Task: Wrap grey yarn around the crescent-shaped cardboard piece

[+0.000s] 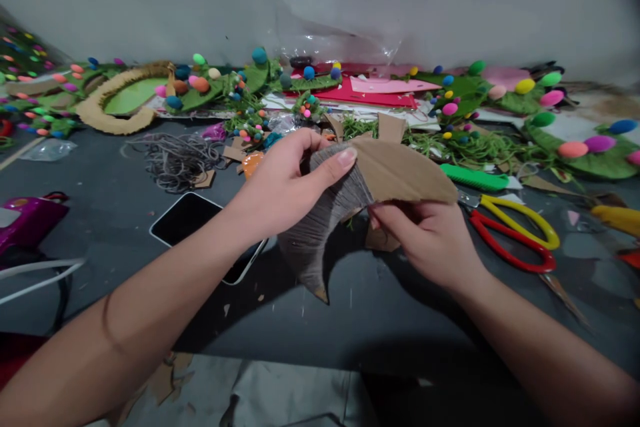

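Both hands hold a curved cardboard cutout [405,170] above the dark table. Grey yarn [313,237] is wound closely around its left part, down to a pointed tip, while the right part is bare brown cardboard. My left hand [295,180] is closed on the yarn-covered section, its thumb pressed on top near the edge of the winding. Under the lower edge, the fingers of my right hand [425,233] are pinched together where the winding meets the bare cardboard; a yarn strand there is too fine to make out. Beneath my left wrist lies a phone [185,220].
A tangle of grey yarn [177,160] lies at left, beyond the phone. Scissors with red and yellow handles [515,240] and a green cutter [475,177] lie at right. Green leaf shapes with coloured balls [550,97] line the wall. A purple device [33,220] sits far left.
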{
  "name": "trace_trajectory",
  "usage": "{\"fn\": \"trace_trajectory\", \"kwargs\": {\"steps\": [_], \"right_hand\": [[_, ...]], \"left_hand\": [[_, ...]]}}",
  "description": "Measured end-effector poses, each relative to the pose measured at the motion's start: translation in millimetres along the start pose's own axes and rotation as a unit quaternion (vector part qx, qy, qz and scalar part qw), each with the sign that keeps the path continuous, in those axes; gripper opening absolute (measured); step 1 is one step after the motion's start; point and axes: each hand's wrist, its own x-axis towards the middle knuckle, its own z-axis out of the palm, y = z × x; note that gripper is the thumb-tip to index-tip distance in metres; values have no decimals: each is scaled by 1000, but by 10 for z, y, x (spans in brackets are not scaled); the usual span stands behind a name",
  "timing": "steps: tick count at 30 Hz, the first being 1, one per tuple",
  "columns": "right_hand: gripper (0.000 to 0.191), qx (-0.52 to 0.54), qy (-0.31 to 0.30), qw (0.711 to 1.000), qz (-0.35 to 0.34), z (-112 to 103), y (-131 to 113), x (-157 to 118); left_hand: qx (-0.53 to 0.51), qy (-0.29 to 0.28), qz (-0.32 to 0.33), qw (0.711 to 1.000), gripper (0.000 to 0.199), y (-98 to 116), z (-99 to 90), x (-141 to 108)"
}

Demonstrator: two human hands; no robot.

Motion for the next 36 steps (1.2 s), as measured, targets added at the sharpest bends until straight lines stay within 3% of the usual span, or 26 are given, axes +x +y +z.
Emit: {"fn": "trace_trajectory", "kwargs": {"steps": [6,12,19,22,28,36], "right_hand": [[19,-8,-34,999,24,8,29,4],[15,-148,-38,988,-35,-11,68,-36],[9,-259,-136,953,-83,-123,44,-10],[10,-279,-162,941,-106,-196,53,-8],[16,-295,-174,922,-178,-302,105,29],[20,-300,-174,914,-211,-398,128,91]], "left_hand": [[40,21,-10,999,41,-140,-53,88],[87,18,-17,996,40,-162,-70,111],[152,-19,-13,988,43,-255,-62,135],[147,-61,-19,987,43,-268,-55,130],[145,-209,22,967,37,-212,-25,61],[147,-310,40,938,31,-102,-33,-1]]}}
